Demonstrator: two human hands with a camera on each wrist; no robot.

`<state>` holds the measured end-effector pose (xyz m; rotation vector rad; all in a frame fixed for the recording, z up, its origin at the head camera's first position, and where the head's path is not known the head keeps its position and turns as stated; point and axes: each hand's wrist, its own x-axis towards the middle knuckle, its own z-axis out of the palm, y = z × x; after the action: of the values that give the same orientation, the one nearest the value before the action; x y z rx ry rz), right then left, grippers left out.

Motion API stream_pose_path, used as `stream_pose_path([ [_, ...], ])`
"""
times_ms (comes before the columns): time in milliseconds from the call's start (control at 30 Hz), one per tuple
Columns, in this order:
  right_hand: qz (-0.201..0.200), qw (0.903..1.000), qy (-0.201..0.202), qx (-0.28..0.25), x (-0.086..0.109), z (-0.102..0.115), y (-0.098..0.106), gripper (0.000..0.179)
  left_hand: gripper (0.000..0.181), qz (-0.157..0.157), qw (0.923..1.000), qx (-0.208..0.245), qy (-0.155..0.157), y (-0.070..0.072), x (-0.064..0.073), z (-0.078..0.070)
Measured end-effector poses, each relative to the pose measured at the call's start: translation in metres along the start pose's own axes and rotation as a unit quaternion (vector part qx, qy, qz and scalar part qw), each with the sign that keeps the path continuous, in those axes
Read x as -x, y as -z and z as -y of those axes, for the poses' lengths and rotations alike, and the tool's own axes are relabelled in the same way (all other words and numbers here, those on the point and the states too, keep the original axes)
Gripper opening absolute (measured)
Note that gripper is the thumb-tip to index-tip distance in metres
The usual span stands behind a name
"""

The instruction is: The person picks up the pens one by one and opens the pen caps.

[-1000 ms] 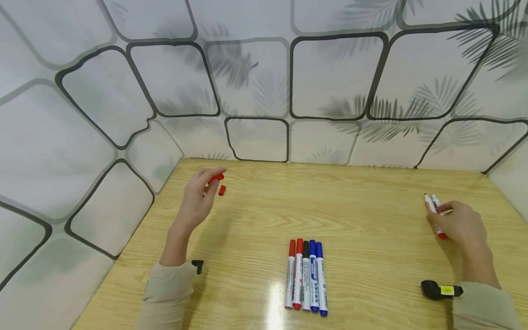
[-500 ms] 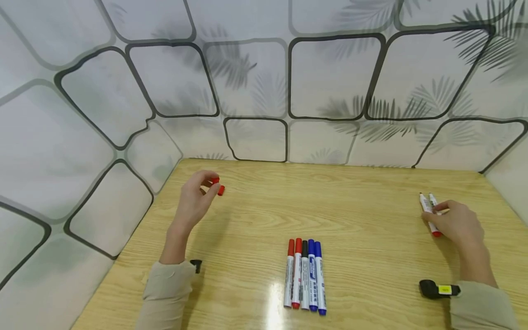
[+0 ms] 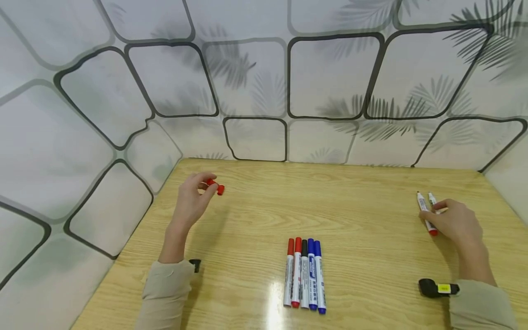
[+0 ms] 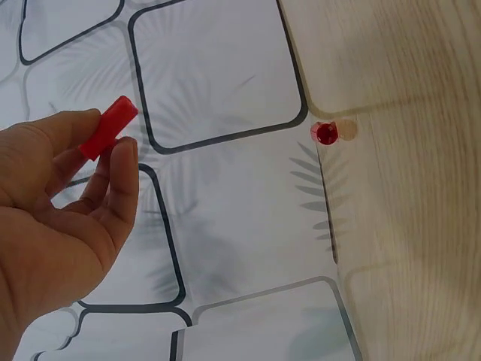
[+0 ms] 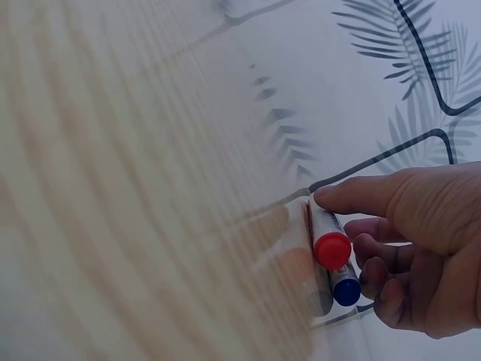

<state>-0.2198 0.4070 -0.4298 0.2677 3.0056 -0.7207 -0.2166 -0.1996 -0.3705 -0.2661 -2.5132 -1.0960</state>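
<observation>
My left hand (image 3: 191, 197) pinches a red marker cap (image 4: 110, 126) between thumb and fingers, above the table at the back left. A second red cap (image 3: 221, 189) stands on the table just beyond it; the left wrist view shows its hollow end. At the right, my right hand (image 3: 459, 222) grips an uncapped white marker (image 3: 421, 201) with a red end, its dark tip pointing away from me. Right beside it lies another uncapped white marker (image 3: 431, 198), partly hidden by the fingers. In the right wrist view its end (image 5: 346, 292) is blue.
A row of capped markers lies side by side at the front middle: two red (image 3: 297, 272), one black (image 3: 305, 275) and two blue (image 3: 320, 279). The wooden table (image 3: 354, 206) meets a patterned wall (image 3: 255, 137) at the back and left.
My left hand has come slightly down and nearer, turning the pinched cap. The marker in my right hand has shifted a little to the left. The row of capped markers stays put.
</observation>
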Motion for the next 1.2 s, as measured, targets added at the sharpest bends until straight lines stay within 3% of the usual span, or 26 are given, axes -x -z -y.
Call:
stream_pose_path([
  [133, -0.006, 1.0, 0.001, 0.001, 0.0, 0.001, 0.003, 0.061, 0.02, -0.014, 0.9993, -0.001, 0.035, 0.002, -0.002, 0.006],
  [367, -0.003, 1.0, -0.009, -0.001, 0.001, -0.003, 0.005, 0.063, 0.019, -0.036, 0.9904, 0.017, 0.133, 0.005, -0.007, 0.021],
  [567, -0.009, 0.9997, -0.022, -0.001, 0.002, -0.005, 0.005, 0.064, 0.02, -0.032, 0.9829, 0.009, 0.181, 0.002, -0.017, 0.04],
  [733, -0.01, 0.9998, -0.014, -0.011, 0.003, -0.002, 0.005, 0.066, 0.018, -0.019, 0.9782, -0.008, 0.207, -0.001, -0.026, 0.057],
  [967, -0.018, 0.9994, 0.016, -0.026, 0.001, 0.007, 0.006, 0.068, 0.018, 0.012, 0.9762, -0.048, 0.211, -0.008, -0.035, 0.071],
  [1200, -0.018, 0.9985, 0.035, -0.038, 0.002, 0.014, 0.003, 0.064, 0.014, 0.047, 0.9642, -0.081, 0.248, -0.014, -0.038, 0.079],
])
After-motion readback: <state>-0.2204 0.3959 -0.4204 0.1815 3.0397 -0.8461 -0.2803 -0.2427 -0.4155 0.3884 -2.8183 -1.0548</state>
